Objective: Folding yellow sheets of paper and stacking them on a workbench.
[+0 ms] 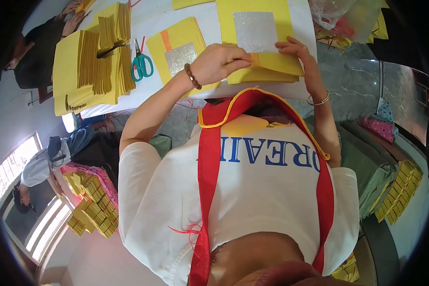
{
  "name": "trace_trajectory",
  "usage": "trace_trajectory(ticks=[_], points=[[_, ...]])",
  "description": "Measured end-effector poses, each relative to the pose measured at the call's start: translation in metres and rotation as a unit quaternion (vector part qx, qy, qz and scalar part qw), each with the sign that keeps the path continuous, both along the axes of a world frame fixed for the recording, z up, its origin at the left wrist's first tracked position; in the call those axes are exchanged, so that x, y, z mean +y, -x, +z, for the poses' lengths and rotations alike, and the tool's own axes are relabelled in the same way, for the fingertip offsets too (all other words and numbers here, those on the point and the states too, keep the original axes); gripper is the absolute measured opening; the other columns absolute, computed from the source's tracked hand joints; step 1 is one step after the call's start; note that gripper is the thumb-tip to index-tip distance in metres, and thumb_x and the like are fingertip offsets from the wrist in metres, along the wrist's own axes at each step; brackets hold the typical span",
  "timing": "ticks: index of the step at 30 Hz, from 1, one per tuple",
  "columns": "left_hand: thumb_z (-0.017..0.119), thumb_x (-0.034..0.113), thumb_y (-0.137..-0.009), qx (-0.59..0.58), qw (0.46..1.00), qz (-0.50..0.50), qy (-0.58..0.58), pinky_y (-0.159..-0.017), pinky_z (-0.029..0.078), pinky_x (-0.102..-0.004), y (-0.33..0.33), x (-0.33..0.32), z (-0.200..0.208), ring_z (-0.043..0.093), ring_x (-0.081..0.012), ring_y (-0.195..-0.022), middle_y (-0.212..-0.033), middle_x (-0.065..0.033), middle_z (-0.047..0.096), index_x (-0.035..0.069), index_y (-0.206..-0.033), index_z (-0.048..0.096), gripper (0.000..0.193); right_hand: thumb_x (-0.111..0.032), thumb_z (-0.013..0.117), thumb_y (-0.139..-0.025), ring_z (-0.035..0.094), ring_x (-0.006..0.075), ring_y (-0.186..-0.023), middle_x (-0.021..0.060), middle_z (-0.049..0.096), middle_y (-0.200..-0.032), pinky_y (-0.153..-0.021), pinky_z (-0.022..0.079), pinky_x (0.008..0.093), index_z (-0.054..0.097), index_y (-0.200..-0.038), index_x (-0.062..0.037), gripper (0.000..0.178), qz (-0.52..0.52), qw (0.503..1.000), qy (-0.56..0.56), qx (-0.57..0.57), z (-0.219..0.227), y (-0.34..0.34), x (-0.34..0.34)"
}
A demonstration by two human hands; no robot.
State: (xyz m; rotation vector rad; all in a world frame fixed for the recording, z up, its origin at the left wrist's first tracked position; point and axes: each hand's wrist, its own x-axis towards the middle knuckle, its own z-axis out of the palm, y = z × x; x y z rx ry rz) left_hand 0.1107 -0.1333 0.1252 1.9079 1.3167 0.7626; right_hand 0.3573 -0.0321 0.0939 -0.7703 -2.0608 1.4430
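Note:
A yellow paper sheet (226, 28) with a silver square lies at the table's near edge, its near part folded up and over. My left hand (221, 63) is closed, thumb and fingers pinched on the left end of the folded yellow flap (274, 66), over an orange strip. My right hand (302, 57) grips the flap's right end, fingers curled over its top edge. Left of them lies another yellow sheet (152, 44) with an orange strip and a silver square, partly hidden by my left forearm. Teal-handled scissors (142, 66) rest beside that sheet.
Thick stacks of folded yellow paper (93, 62) stand on the white table (138, 16) at the left. A clear plastic bag (333, 14) is at the far right. Bundles of yellow paper (93, 198) are piled lower left. Other people sit at the left.

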Motion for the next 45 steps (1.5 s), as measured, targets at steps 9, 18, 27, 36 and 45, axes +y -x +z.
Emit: trace_trajectory(ticks=[9,18,27,36,45], points=[[0.060,0.021,-0.085,-0.124,0.975,0.037,0.180,-0.064,0.046,-0.0243,0.014,0.013,-0.010,0.056,-0.0087,-0.068,-0.075,-0.0041,0.065,0.002,-0.091,0.064,0.021,-0.042,0.034,-0.091,0.026,0.0223,-0.131,0.0048,0.053,-0.124,-0.106,0.022,0.0365,0.058,-0.113,-0.0098,0.045,0.037,0.997,0.013,0.061,-0.012,-0.008,0.003],[0.059,0.020,-0.083,-0.162,0.961,0.046,0.218,-0.060,0.043,-0.0223,0.016,0.016,-0.011,0.052,-0.0056,-0.066,-0.071,-0.0008,0.061,0.000,-0.088,0.064,0.021,-0.010,0.072,-0.066,0.025,0.0233,-0.132,0.0012,0.054,-0.122,-0.106,0.025,0.0345,0.055,-0.118,-0.0107,0.054,0.042,0.999,0.015,-0.001,-0.005,-0.005,0.001],[0.059,0.023,-0.083,-0.150,0.968,0.056,0.195,-0.058,0.042,-0.0216,0.016,0.014,-0.009,0.050,-0.0043,-0.063,-0.069,-0.0003,0.060,0.000,-0.087,0.064,0.024,-0.016,0.065,-0.076,0.026,0.0223,-0.131,0.0033,0.053,-0.124,-0.104,0.027,0.0352,0.054,-0.119,-0.0063,0.045,0.061,0.997,0.042,0.015,-0.006,-0.008,0.006],[0.068,0.018,-0.074,0.220,0.959,0.032,-0.176,-0.088,0.039,-0.0372,0.024,0.005,-0.012,0.046,-0.0261,-0.109,-0.115,-0.0084,0.054,0.014,-0.118,0.055,0.046,-0.013,0.059,-0.085,0.044,0.0175,-0.117,0.0036,0.053,-0.121,-0.098,0.036,0.0310,0.056,-0.118,-0.0062,0.033,-0.065,0.975,0.202,0.065,-0.025,-0.006,0.005],[0.050,-0.004,-0.067,0.228,0.942,0.035,-0.245,-0.084,0.042,-0.0375,0.015,-0.015,0.001,0.053,-0.0287,-0.099,-0.111,-0.0102,0.056,0.015,-0.112,0.059,0.050,-0.013,0.065,-0.071,0.047,0.0291,-0.117,0.0079,0.057,-0.117,-0.095,0.036,0.0370,0.063,-0.099,-0.0119,0.028,0.015,0.946,-0.318,-0.051,0.017,-0.007,0.005]])
